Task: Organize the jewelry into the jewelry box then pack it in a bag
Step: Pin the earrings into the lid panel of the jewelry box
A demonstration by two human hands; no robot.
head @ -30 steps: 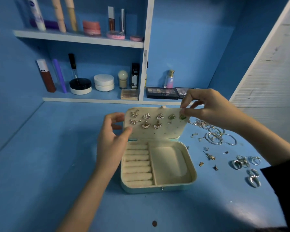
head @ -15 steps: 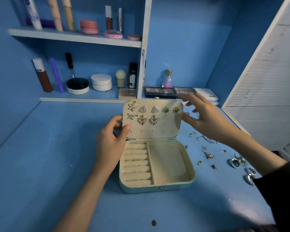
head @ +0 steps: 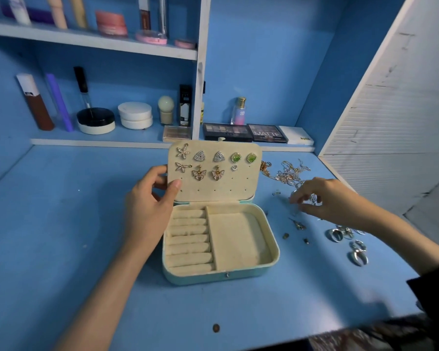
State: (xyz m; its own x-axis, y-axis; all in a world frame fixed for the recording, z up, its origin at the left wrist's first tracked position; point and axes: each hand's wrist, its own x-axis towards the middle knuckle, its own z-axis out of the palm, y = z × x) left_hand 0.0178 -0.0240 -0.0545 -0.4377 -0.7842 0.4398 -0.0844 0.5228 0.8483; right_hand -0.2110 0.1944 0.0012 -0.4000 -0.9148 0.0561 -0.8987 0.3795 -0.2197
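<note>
**A:** What's going on left of the jewelry box?

**B:** The left hand pinches the left edge of the lid, thumb in front and fingers behind, propping it upright. The jewelry box lies open in the middle of the surface. Nine earrings are pinned in the lid's upper rows. The ring rolls and the tray below hold nothing.

**A:** And right of the box?

**B:** The right hand hovers over the loose studs with its fingers curled down. It's blurred, so I can't tell whether they've closed on a piece. Chains lie tangled behind it, and rings sit nearer the front.

**A:** How should this step be done?

**B:** I'd take one stud at a time, held by its face with the post outward. Brace the lid and push the stud into a free hole beside its mate.

**A:** And the room?

**B:** The surface is blue. Shelves of cosmetics stand behind the box, with makeup palettes just beyond the lid. A white slatted panel is far to the right. I see no bag.
</note>
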